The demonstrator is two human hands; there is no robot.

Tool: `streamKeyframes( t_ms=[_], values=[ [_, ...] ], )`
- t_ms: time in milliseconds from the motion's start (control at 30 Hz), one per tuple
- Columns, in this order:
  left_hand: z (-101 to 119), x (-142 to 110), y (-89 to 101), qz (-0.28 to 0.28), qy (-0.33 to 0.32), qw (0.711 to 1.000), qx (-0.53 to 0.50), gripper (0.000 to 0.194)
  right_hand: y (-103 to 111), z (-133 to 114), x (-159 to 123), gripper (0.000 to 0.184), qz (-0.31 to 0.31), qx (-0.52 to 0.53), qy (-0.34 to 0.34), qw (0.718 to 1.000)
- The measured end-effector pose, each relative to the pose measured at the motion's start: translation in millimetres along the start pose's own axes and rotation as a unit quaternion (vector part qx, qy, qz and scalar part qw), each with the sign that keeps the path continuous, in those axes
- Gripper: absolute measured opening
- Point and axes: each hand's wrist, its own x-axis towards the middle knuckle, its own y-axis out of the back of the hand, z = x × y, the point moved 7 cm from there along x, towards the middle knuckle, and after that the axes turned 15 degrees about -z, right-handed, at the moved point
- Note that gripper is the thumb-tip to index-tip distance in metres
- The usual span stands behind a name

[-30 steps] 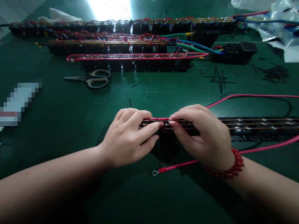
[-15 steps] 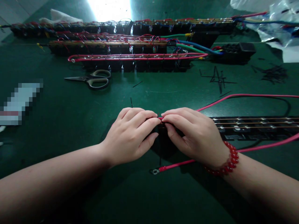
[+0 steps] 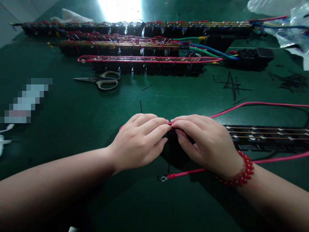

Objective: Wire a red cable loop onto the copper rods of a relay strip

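Observation:
My left hand (image 3: 145,139) and my right hand (image 3: 205,141) meet, fingertips nearly touching, over the left part of a black strip (image 3: 265,143) with copper-coloured rods. Both are closed on a red cable (image 3: 228,111), which shows in the small gap between them. What the thumbs press below is hidden. Another length of red cable (image 3: 189,172) runs under my right wrist and ends in a ring terminal (image 3: 163,178) in front of the hands. A thin black tie (image 3: 141,106) sticks up behind my left hand.
Scissors (image 3: 105,80) lie beyond my left hand. Farther back are several wired strips (image 3: 149,66) with a black block (image 3: 256,58) at one end. Loose black ties (image 3: 231,84) lie to the right. Plastic bags (image 3: 295,19) are at the far right, a blurred-out object (image 3: 29,101) at left.
The whole view has shifted, so the tabletop things sit farther right in the picture. Both hands keep their hold on the red cable, with little visible finger movement.

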Motion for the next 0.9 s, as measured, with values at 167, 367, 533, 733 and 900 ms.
streamKeyframes(
  t_ms=[167, 367, 533, 733, 900],
  values=[
    [-0.5, -0.3, 2.6, 0.006, 0.01, 1.0, -0.008, 0.025, 0.2, -0.2, 0.9, 0.01, 0.004, 0.007, 0.009, 1.0],
    [0.1, 2.1, -1.3, -0.04, 0.044, 0.998, -0.012, 0.034, -1.5, -0.2, 0.3, 0.01, 0.007, -0.001, 0.013, 1.0],
    [-0.1, 3.2, -7.4, -0.079, 0.069, 0.994, 0.02, 0.043, -1.5, -0.3, 1.1, 0.011, -0.001, -0.008, 0.008, 1.0],
    [-4.2, 3.2, -11.4, -0.087, 0.072, 0.993, 0.033, 0.043, -0.9, -1.7, 0.0, 0.013, -0.005, -0.012, 0.007, 1.0],
    [-7.1, 1.5, -9.0, -0.055, 0.07, 0.996, -0.017, 0.033, -1.2, -1.5, 0.3, 0.014, -0.005, -0.008, 0.004, 1.0]
  ],
)
